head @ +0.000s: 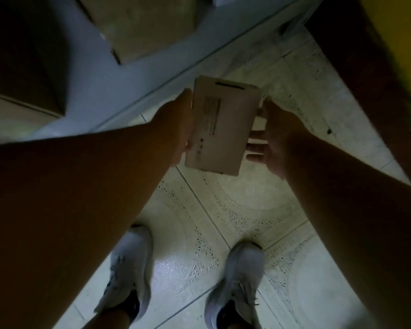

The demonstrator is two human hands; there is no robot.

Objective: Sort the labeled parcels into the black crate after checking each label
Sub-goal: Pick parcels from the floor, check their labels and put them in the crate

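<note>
The picture is dim and soft, with both forearms in deep shadow and the top-left corner almost black. The brightest spot is a glare patch on the glossy floor (166,264) between the shoes (237,281). Motion blur smears the parcel (223,124) print, and wide-angle distortion bends the edges.

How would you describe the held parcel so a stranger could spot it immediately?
Start at the pale tiled floor above the two white shoes. Between the left hand and right hand is the parcel, a flat pale box. Only it carries a printed label.
</note>
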